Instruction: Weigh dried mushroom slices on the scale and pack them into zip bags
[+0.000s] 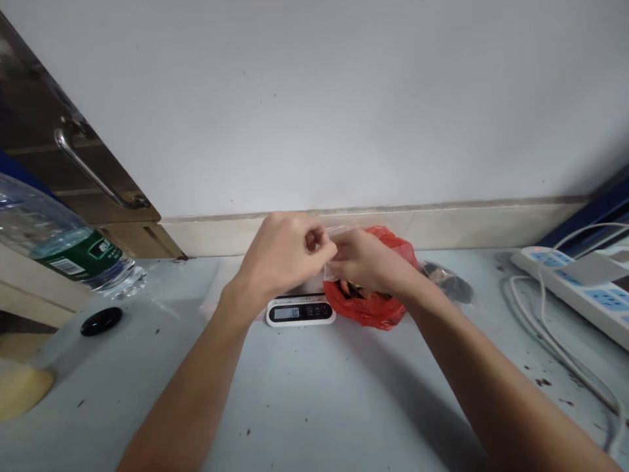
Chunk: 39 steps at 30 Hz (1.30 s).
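My left hand (pixel 287 252) is closed in a pinch above a small white digital scale (pixel 301 312) with a lit display. Against it, my right hand (pixel 366 259) is also closed, its fingertips partly hidden. Between the two hands shows the edge of a clear plastic bag (pixel 337 230), pinched by both. Under my right wrist stands an open red plastic bag (pixel 378 313) with dark and orange-brown dried pieces (pixel 361 292) inside. The scale's weighing plate is mostly covered by my hands.
A tilted water bottle (pixel 78 246) and a black oval object (pixel 101 321) are at left. Behind the red bag lies a clear bag with dark contents (pixel 448 283). On the right are a power strip (pixel 584 288) and white cable (pixel 545 328). A wall (pixel 344 118) bounds the back.
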Available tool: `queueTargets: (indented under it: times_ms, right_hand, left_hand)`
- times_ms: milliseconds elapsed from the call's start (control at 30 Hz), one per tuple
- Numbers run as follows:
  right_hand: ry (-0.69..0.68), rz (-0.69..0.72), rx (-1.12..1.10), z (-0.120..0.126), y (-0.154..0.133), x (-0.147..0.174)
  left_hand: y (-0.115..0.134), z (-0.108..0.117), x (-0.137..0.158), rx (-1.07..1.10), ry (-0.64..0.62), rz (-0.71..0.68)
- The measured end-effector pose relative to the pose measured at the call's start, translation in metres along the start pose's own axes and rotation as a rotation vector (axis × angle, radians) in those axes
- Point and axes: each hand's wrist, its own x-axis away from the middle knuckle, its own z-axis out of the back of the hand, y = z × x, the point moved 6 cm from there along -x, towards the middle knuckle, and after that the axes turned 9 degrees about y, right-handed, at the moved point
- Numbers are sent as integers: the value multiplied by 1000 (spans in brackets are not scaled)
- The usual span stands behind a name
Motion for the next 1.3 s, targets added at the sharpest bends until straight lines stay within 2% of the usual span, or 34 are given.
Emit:
queueTargets:
  times_ms: [100,167,233,300,367,433,500,567,633,800,867,967,1067,1167,1300]
  right_hand:
    - [-93,-2,-61,6,3,4]
    - [-95,21,-99,16,4,6]
    - [-54,70,-119,28,3,7]
    - [-16,110,-99,38,5,7]
    - [3,131,-50,49,8,7]
    - [-26,146,3,59,13,8]
    - [-142,121,62,68,19,13]
    - [-304,44,122,75,28,23]
    - [-387,-57,164,85,36,32]
    - [-239,-175,279,105,48,36]
    - [-194,-186,343,107,51,32]
    - [-142,-212,402,106,53,26]
    - [-98,-148,418,100,47,21]
    - [-81,-53,417,93,37,18]
    - [-48,-2,366,87,27,16]
  left_hand:
    - [-5,8,-2,38,178,-4]
    - [-23,17,-4,64,316,96]
    - [-46,15,-5,168,287,262]
    - [-64,3,-3,407,135,451]
    - [-70,-9,0,627,30,570]
    - [-69,-15,0,725,38,607]
    - [-67,-20,-2,739,95,614]
    - [-61,-27,-5,769,108,606]
    - [-54,-34,-10,806,89,560]
    - [-29,-37,-18,773,31,384]
    - [-20,-35,-19,692,0,341]
    - [-6,-27,-21,504,24,237]
    - [6,-20,-21,437,75,147]
    - [15,-16,-20,495,149,68]
    - [19,-9,-18,560,259,-2]
